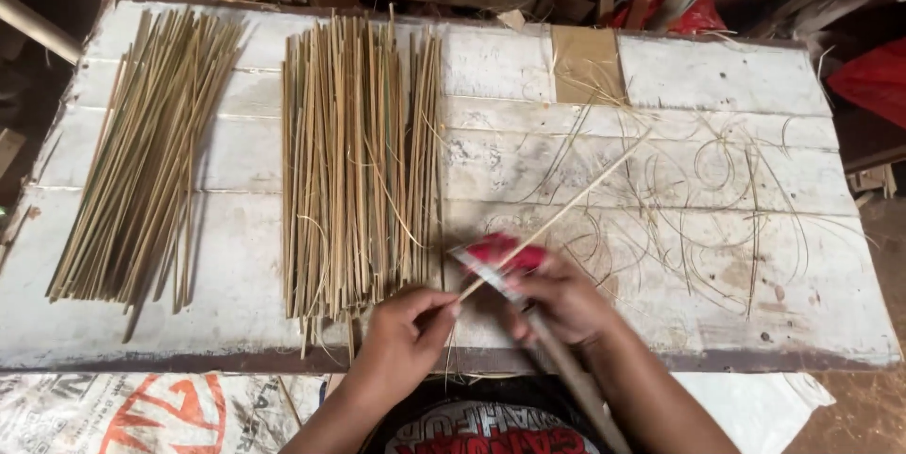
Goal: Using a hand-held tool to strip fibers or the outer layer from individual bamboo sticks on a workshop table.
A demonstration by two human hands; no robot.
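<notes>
The left hand [401, 336] pinches the near end of a thin bamboo splint [557, 213] between thumb and fingers, at the near edge of the white worktop [717, 76]. The splint runs from that pinch up and to the right, its far tip lying over the worktop among curled shavings [698, 227]. The right hand [562, 298] is closed round a long-handled knife [500, 270], red cloth under its fingers, the blade laid across the splint just beyond the left pinch.

The splint looks very light, springy and smooth, and probably snaps or splits if bent sharply. A hold close to the blade, as here, seems best, since the free length would flex.

Left of the hands lies a stack of pale splints [359, 171], and further left a greener stack [142, 161].
</notes>
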